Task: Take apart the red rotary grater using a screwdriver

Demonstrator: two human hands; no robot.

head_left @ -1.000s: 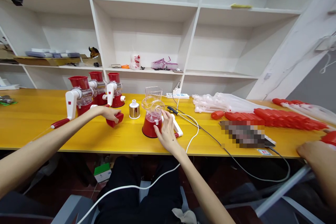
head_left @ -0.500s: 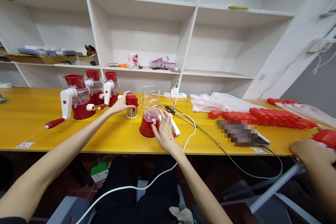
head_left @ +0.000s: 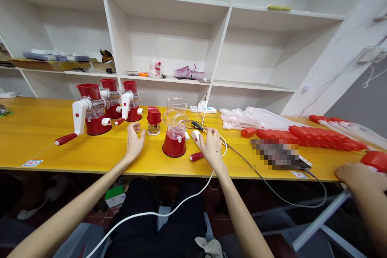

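My left hand [head_left: 134, 142] hovers over the table with fingers apart, holding nothing. Just beyond it stands a metal grater drum with a red hopper piece [head_left: 154, 117] set on top. A rotary grater base [head_left: 174, 144] with a clear housing [head_left: 175, 119] stands upright between my hands, touched by neither. My right hand [head_left: 213, 148] is open, its fingers spread beside a white crank handle [head_left: 196, 138] with a red grip [head_left: 196, 156]. Whether those fingertips touch the crank cannot be made out.
Several assembled red rotary graters [head_left: 97, 115] stand at the left. A screwdriver [head_left: 198, 125], a white cable [head_left: 224, 145] and a power strip [head_left: 203, 109] lie behind. Red parts [head_left: 305, 133] and clear-bagged white parts [head_left: 254, 117] line the right, near another person's hand [head_left: 352, 175].
My left hand has let go of the red hopper piece and drawn back toward me. My right hand has left the grater base and moved right to the crank handle.
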